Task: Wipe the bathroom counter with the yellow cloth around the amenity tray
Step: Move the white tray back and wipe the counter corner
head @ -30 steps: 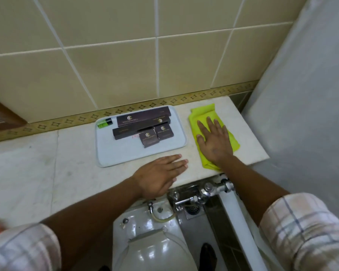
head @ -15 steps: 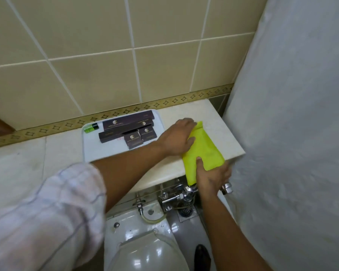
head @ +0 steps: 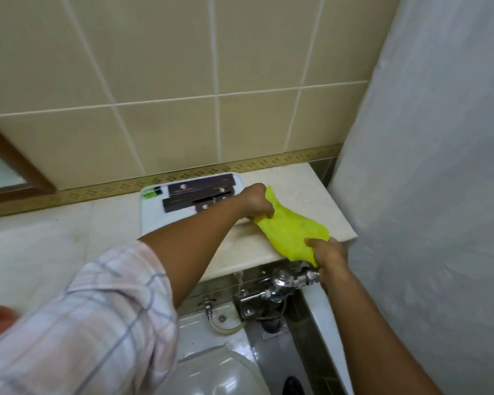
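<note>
The yellow cloth [head: 293, 230] is stretched between both hands over the right end of the pale marble counter [head: 305, 192]. My left hand [head: 257, 202] grips its far end, just right of the amenity tray. My right hand [head: 327, 252] grips its near end at the counter's front edge. The white amenity tray [head: 151, 215] lies to the left against the wall, holding dark brown boxes [head: 200, 186] and a small green item [head: 150, 193]. My left forearm covers the tray's right part.
A white shower curtain [head: 428, 166] hangs close on the right. Below the counter's front edge are a chrome flush valve [head: 283, 280] and the toilet [head: 208, 372]. A tiled wall [head: 211, 81] backs the counter, which runs on to the left [head: 40, 243].
My left hand went from resting flat on the counter to gripping the cloth's far end. My right hand slid from flat on the cloth to holding its near end. The view shifted right.
</note>
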A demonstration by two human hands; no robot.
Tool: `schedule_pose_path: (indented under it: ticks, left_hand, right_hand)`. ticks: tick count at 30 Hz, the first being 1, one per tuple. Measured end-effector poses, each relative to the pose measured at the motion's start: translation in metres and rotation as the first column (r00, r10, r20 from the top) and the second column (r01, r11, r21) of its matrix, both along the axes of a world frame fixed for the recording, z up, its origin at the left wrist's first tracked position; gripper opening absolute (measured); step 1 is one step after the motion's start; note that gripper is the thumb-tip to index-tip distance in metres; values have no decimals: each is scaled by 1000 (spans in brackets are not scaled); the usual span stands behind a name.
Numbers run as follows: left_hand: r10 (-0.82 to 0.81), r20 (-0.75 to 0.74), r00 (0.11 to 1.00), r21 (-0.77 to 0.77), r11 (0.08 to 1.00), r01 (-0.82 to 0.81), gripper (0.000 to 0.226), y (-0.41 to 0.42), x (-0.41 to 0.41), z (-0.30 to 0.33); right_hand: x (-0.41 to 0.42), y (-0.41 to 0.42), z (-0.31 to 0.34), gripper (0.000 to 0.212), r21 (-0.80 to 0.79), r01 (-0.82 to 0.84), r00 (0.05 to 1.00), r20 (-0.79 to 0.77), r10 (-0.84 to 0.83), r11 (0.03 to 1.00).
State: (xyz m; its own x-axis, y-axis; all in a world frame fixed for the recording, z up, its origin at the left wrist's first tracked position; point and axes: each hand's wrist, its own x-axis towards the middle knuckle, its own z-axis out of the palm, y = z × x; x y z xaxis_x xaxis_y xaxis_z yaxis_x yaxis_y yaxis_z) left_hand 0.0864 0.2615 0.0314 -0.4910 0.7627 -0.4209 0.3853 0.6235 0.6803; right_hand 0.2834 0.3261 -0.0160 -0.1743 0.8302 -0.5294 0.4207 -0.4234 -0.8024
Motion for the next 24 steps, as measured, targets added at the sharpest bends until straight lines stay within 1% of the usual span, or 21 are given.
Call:
schedule_pose_path:
  ticks: [1,3,5,7,8,9,10,12,13,14,15,16,17,18,19,20,22,23,24]
  left_hand:
    - [80,86,993,68,994,-86,39,-24,-4,7]
    - [240,242,940,179,941,-286,33,-81,-14,22]
    - [384,360,850,237,844,-481,34,-149,-24,33]
    - [501,474,724,231,723,-651,34,-211,-31,39]
    - [554,506,661,225,655,-721,35,-250,-33,42]
    - [610,514,603,227,581,-782,35,-296,-31,43]
    - [661,514,547,215,518,-828,36,-335,-26,43]
    - [767,467,440,210,388,-898,38,-397,-10,39]
    - [829,420,369,228,297,-927,38,-438,5,35]
    - [871,369,324,238,249,-939,35,-465,20,31]
    - [905,303,300,246,230,-942,31,-485,34,27]
    - [939,228,256,239,201,-950,27,-505,48,22]
    - [970,167,174,216,137,-967,24,-530,66,13]
    - [983,137,125,191,98,-977,24,-538,75,7]
    - [991,112,67,155,49,-987,22,-550,87,-1]
    - [996,75,38,116,30,-993,24,-557,96,-7]
    - [999,0,33,34,33,-999,40,-566,106,-19]
    - [999,-28,34,19,35,-999,45,-567,109,-21]
    - [997,-60,50,19,52,-998,47,-568,110,-22]
  right_hand:
    - [-10,0,13,37,9,-90,996,10,90,996]
    - [-44,-10,41,37,25,-253,966,-53,254,967]
    - [-88,-40,65,40,27,-442,890,-114,442,897]
    - [-129,-69,83,39,45,-625,774,-99,626,779]
    - [-152,-96,91,38,43,-732,674,-93,733,680]
    - [-177,-132,96,37,26,-829,556,-72,828,559]
    - [-197,-161,98,38,23,-892,450,-43,892,451]
    - [-228,-218,100,40,20,-965,260,-6,966,260]
    - [-242,-264,99,39,13,-991,135,17,991,135]
    - [-251,-298,98,38,21,-999,40,62,997,39]
    - [-259,-328,95,36,34,-998,-51,94,994,-54]
    - [-263,-361,94,34,42,-987,-150,135,979,-157]
    - [-265,-404,89,33,48,-960,-263,180,948,-276]
    - [-266,-425,85,34,68,-933,-328,247,912,-354]
    - [-266,-453,78,35,79,-888,-409,314,857,-453]
    - [-265,-475,72,38,67,-849,-461,390,797,-524]
    - [-261,-509,61,42,25,-765,-526,552,647,-643]
    - [-260,-520,53,40,8,-730,-533,619,577,-684]
    - [-257,-526,48,38,-10,-713,-532,660,531,-701]
